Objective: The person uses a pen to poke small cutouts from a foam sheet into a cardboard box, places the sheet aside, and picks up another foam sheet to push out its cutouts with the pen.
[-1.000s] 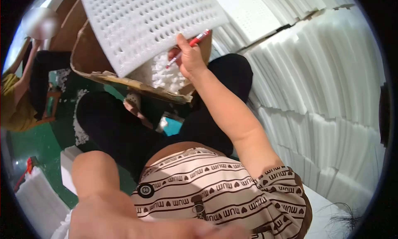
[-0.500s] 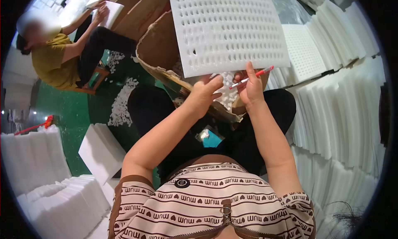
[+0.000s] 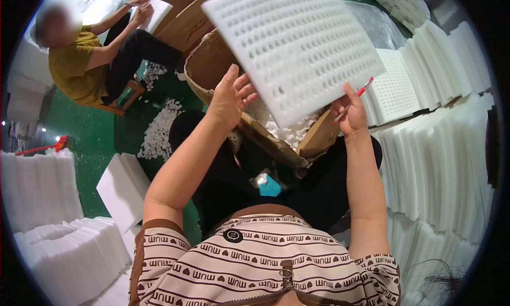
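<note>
A white foam sheet with rows of small holes is tilted above an open cardboard box. At its lower right edge, my right hand grips the sheet, with a red pen also held in that hand. My left hand is beside the sheet's left edge, its fingers apart and nothing in it. White foam bits lie in the box below the sheet.
Stacked foam sheets fill the right side, and more stacks stand at the left. A seated person at the upper left handles a white sheet. Foam scraps lie on the green floor.
My left hand has come up from the lower left, and in the last half second moved left and opened wider. The sheet has tilted, its lower corner pointing down. The view has shifted too.
</note>
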### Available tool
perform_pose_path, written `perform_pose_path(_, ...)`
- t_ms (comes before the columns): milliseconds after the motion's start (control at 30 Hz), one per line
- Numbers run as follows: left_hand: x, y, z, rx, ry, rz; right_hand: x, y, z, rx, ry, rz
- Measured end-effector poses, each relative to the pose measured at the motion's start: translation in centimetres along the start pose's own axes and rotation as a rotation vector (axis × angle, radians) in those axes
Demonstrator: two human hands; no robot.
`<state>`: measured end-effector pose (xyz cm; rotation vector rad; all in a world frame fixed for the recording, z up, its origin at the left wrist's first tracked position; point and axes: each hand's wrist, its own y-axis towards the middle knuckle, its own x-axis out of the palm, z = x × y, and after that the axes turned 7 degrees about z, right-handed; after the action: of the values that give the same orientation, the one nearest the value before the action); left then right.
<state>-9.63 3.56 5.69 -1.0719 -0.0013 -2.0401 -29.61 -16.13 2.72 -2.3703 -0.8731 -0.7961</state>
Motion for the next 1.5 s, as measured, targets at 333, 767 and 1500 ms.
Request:
perform_pose_path(333, 1.7, 2.8, -2.3, -0.212, -0.090, -0.063, 0.8, -0.4, -4.0, -0.067, -0.363, 0.100)
perform_pose_path(767, 0.4, 10.1, -3.2, -0.332, 0.138, -0.002, 2.8, 4.4, -3.6, -0.227, -0.475, 0.241)
perform_pose_path(1500, 0.2, 11.2, -2.8, -0.391, 0.123, 0.120, 2.1, 7.4, 4.7, -0.894, -1.477, -0.277)
